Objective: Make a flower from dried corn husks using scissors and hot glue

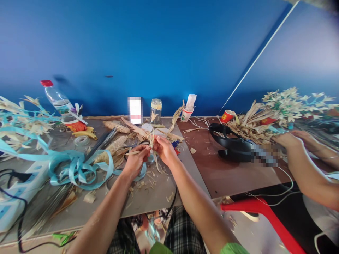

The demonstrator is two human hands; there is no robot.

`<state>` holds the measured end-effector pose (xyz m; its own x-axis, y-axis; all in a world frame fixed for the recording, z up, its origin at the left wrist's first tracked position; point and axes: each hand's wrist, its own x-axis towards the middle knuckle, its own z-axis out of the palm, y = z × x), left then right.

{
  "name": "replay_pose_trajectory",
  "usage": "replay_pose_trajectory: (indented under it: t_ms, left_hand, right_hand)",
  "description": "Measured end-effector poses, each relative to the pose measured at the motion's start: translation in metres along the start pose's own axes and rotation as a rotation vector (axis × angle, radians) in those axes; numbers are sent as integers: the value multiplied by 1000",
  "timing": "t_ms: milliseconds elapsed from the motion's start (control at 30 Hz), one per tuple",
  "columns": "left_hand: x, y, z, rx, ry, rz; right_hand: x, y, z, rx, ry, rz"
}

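In the head view a pale corn husk flower (153, 117) stands upright on a thin stem above my fingertips. My left hand (137, 160) is closed in a pinch around the lower part of the flower, where husk strips gather. From the other side my right hand (166, 150) pinches the same spot, its fingertips close to the left ones. Loose strips hang below the fingers. What look like black scissor handles (145, 142) lie just behind my left hand. Dried corn cobs (113, 150) and husk pieces (137, 128) surround it. The exact grip point is partly hidden by my fingers.
Blue ribbon (76, 169), thin wires (50, 201) and a power strip (23, 194) occupy the left side. A bottle (57, 97), a jar (156, 109) and paper cups (187, 113) stand along the wall. Black headgear (233, 148) lies right, beside another person's arms (304, 158).
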<state>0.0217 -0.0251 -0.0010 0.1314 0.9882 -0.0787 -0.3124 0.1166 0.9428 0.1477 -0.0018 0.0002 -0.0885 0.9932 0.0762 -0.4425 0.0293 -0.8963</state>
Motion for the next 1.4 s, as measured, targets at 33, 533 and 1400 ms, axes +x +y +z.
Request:
replay_pose_trajectory:
  t_ms: [33,533,1400]
  left_hand:
    - [0,1,0,5,-6,-13]
    - [5,-8,-5,104,-19,-12]
    - [1,1,-12,-240,-202,-259]
  right_hand:
    - [0,-1,-1,-2,-42,33]
    - [9,-3,-15,-151,210,-126]
    - [12,10,-13,-207,190,-145]
